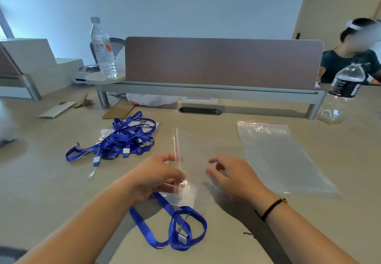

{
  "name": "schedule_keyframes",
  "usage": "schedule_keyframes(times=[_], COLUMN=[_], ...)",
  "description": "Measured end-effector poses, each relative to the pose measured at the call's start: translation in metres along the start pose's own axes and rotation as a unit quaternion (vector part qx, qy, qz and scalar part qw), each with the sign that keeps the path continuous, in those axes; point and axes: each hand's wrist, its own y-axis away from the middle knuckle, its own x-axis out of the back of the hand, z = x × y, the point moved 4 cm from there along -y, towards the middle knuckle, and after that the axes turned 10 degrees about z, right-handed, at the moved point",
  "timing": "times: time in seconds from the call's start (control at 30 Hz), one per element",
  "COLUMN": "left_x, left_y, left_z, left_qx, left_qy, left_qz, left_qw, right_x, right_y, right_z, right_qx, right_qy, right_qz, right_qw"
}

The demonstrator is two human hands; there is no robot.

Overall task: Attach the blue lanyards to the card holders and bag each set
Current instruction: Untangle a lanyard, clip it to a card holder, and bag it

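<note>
Where the two hands meet at the middle of the tan bench [237,232], a thin, glossy clear zip bag [186,160] with a red seal line lies flat; the left hand [156,176] pinches its red-lined mouth between curled fingers and thumb, while the right hand [231,174] hovers at its 3 o'clock side, fingers loosely bent and holding nothing. One flat woven blue lanyard [181,230] loops from under the left hand toward 6 o'clock, a small white tab and a metal clip on it. At 10 o'clock sits a tangled heap of more blue lanyards [125,138] over clear card holders [106,134]; their number cannot be told. A stack of crinkly clear bags [276,156] lies at 2 o'clock. Two plastic bottles stand beyond: one [103,51] at 11 o'clock, one [342,92] at 2 o'clock.
</note>
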Motion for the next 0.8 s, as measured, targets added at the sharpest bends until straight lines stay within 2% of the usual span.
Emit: schedule_keyframes(times=[0.13,0.2,0.33,0.43,0.73,0.8], left_x=[-0.012,-0.019,-0.023,-0.016,-0.022,-0.023], left_y=[0.013,0.015,0.016,0.014,0.012,0.015], left_z=[-0.015,-0.021,-0.026,-0.029,-0.034,-0.033], left_qx=[-0.057,-0.089,-0.099,-0.085,-0.064,-0.073], left_qy=[-0.05,-0.075,-0.062,-0.034,0.036,0.038], left_qz=[-0.019,-0.028,-0.036,-0.019,0.038,0.038], left_qw=[0.997,0.993,0.992,0.996,0.997,0.996], right_x=[-0.016,-0.022,-0.032,-0.031,-0.022,-0.018], right_y=[0.002,0.006,0.019,0.031,0.043,0.045], right_z=[-0.042,-0.057,-0.062,-0.056,-0.056,-0.052], right_qx=[-0.056,-0.083,-0.115,-0.111,-0.026,-0.043], right_qy=[-0.186,-0.223,-0.243,-0.275,-0.202,-0.21], right_qz=[0.066,0.088,0.112,0.1,0.065,0.07], right_qw=[0.979,0.967,0.957,0.95,0.977,0.974])
